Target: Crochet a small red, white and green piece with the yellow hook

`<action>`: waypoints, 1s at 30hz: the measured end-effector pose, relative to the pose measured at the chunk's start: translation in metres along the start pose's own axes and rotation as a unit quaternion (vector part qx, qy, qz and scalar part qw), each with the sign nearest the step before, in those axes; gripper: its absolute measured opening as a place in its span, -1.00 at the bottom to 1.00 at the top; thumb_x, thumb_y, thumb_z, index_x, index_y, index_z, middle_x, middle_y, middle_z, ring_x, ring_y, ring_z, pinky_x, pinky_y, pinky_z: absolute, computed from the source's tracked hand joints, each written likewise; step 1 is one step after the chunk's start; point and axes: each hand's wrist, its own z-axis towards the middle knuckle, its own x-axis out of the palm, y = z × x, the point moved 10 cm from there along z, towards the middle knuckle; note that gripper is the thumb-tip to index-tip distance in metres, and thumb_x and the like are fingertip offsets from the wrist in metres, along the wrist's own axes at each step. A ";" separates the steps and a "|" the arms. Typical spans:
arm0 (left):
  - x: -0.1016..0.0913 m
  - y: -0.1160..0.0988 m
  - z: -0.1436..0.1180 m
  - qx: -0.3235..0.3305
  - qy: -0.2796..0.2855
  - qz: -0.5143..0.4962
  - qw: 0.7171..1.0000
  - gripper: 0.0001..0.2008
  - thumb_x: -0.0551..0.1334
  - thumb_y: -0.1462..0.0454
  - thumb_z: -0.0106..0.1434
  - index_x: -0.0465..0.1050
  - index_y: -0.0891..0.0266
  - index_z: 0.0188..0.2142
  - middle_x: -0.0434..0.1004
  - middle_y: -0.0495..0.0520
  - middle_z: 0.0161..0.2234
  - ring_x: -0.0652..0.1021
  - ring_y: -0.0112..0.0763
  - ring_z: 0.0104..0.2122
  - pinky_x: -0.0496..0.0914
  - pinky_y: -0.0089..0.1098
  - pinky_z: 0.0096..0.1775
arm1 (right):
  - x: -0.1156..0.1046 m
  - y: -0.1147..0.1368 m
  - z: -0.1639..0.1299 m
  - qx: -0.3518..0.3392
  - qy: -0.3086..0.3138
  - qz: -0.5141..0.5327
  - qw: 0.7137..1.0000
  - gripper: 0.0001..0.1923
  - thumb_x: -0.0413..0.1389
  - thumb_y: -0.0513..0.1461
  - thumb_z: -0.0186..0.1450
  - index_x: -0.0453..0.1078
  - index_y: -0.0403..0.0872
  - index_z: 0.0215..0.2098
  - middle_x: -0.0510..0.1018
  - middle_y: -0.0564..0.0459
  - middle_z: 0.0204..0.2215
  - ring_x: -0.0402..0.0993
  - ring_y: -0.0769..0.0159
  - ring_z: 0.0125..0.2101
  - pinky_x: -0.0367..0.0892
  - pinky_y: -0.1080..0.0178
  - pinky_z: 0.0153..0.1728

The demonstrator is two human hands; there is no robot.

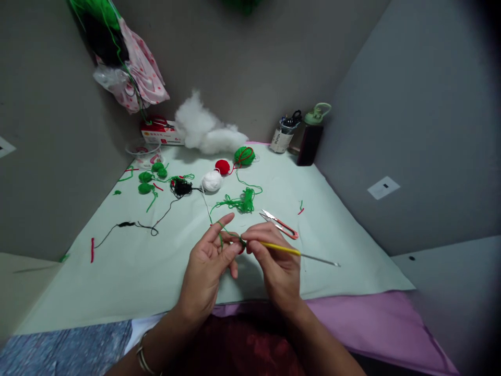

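Observation:
My right hand (276, 261) is closed around a crochet hook (291, 250) with a yellow grip; its bare metal end points out to the right. Between the fingertips of both hands sits a small green and red crochet piece (241, 246), mostly covered by fingers. My left hand (213, 258) pinches that piece, with its index finger raised and green yarn looped around it. From there the strand runs up toward a loose green yarn bundle (246, 201). Thread snips (279, 224) with orange-red handles lie just beyond my right hand.
A white yarn ball (212, 180), red ball (222, 167) and green ball (245, 155) lie behind the hands. Black yarn (182, 187) and several small green pieces (145, 177) are at left. White stuffing (203, 128), a pen cup (281, 140) and a phone (310, 145) line the back.

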 end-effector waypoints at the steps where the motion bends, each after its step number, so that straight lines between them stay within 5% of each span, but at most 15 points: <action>1: 0.002 0.000 0.000 -0.004 0.006 0.000 1.000 -0.35 0.51 0.25 0.16 0.47 0.23 0.24 0.49 0.00 -0.33 0.47 -0.45 -0.39 0.32 -0.58 -0.58 | 0.000 -0.004 0.001 0.014 -0.004 0.026 1.000 -0.81 0.18 -0.26 0.44 0.65 0.08 -0.13 0.58 0.03 -0.27 0.51 0.31 -0.31 0.46 0.23 -0.30; 6: 0.006 -0.002 -0.002 -0.029 0.019 -0.011 0.999 -0.40 0.51 0.28 0.14 0.52 0.25 0.17 0.50 0.00 -0.34 0.42 -0.49 -0.45 0.31 -0.58 -0.58 | -0.002 -0.019 0.000 0.057 -0.007 0.081 0.995 -0.86 0.21 -0.18 0.43 0.65 0.03 -0.17 0.59 0.03 -0.29 0.48 0.34 -0.40 0.45 0.23 -0.36; 12: 0.006 0.008 0.001 -0.119 0.060 -0.070 0.989 -0.52 0.49 0.31 0.16 0.60 0.26 0.09 0.42 -0.08 -0.35 0.11 -0.75 -0.63 0.27 -0.61 -0.57 | -0.016 -0.020 0.003 0.052 -0.033 0.086 0.994 -0.86 0.20 -0.17 0.43 0.63 0.03 -0.21 0.56 0.06 -0.34 0.44 0.36 -0.44 0.39 0.23 -0.37; 15: 0.005 0.010 0.002 -0.108 0.063 -0.069 0.990 -0.57 0.49 0.33 0.16 0.64 0.25 0.05 0.43 -0.07 -0.34 0.22 -0.71 -0.60 0.32 -0.60 -0.54 | -0.014 -0.019 0.003 0.060 -0.029 0.109 0.992 -0.83 0.17 -0.17 0.45 0.62 0.02 -0.21 0.52 0.07 -0.36 0.43 0.37 -0.47 0.38 0.24 -0.42; 19: 0.001 0.002 0.000 -0.013 0.017 -0.032 0.999 -0.43 0.51 0.33 0.16 0.56 0.11 0.18 0.51 -0.04 -0.33 0.47 -0.50 -0.38 0.44 -0.55 -0.36 | -0.003 0.009 -0.004 -0.052 -0.002 -0.078 0.996 -0.80 0.17 -0.28 0.43 0.64 0.08 -0.10 0.59 -0.01 -0.26 0.54 0.25 -0.31 0.48 0.18 -0.32; 22: 0.007 0.014 -0.003 -0.081 0.037 -0.067 0.994 -0.46 0.51 0.30 0.17 0.59 0.19 0.15 0.46 -0.07 -0.39 0.31 -0.62 -0.54 0.40 -0.56 -0.41 | -0.001 0.027 -0.011 -0.136 -0.012 -0.178 0.974 -0.70 0.17 -0.36 0.40 0.62 0.11 -0.03 0.63 -0.04 -0.19 0.57 0.19 -0.21 0.51 0.14 -0.27; 25: 0.007 0.017 -0.003 -0.135 0.054 -0.087 0.986 -0.60 0.50 0.31 0.16 0.67 0.28 0.02 0.41 -0.07 -0.38 0.15 -0.71 -0.60 0.31 -0.59 -0.52 | -0.020 0.013 -0.005 -0.061 -0.055 -0.077 0.994 -0.77 0.14 -0.33 0.44 0.62 0.07 -0.11 0.61 0.01 -0.31 0.52 0.25 -0.30 0.47 0.16 -0.29; 30: 0.007 0.003 -0.001 -0.069 0.065 -0.039 0.995 -0.61 0.51 0.31 0.14 0.70 0.16 -0.01 0.49 0.02 -0.32 0.45 -0.50 -0.41 0.41 -0.55 -0.43 | -0.013 -0.005 0.005 0.030 -0.019 0.068 0.997 -0.85 0.17 -0.23 0.44 0.62 0.03 -0.20 0.60 0.03 -0.31 0.51 0.29 -0.34 0.44 0.22 -0.36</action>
